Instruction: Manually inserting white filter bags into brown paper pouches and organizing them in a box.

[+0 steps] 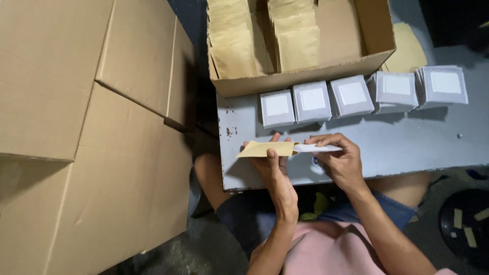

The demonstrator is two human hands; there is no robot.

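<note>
In the head view, your left hand point(275, 165) sits at the centre of the frame, thumb on top and fingers beneath, pinched shut on a tan envelope point(267, 148) that lies almost flat and points toward the left. Your right hand point(340, 160) is just beside it, fingers closed on a white packet point(317, 148) whose left end meets the mouth of the envelope; you cannot tell from here whether that end is already inside, because your left thumb and the envelope's edge cover the join. Both hands hover over the near edge of a grey table point(423, 142), whose right side runs out of the frame.

Above your hands, a row of white packet stacks point(351, 95) stands across the middle of the table; the two at the right lean and fan out. Behind them, at the top centre, an open cardboard box point(305, 79) holds upright rows of tan envelopes, its far end cut off by the top edge. One loose tan sheet point(407, 51) peeks out from behind the box's right corner.

Large cardboard boxes point(86, 127) fill the left of the frame. At lower right, a dark round thing point(466, 224) is too dim to make out.
</note>
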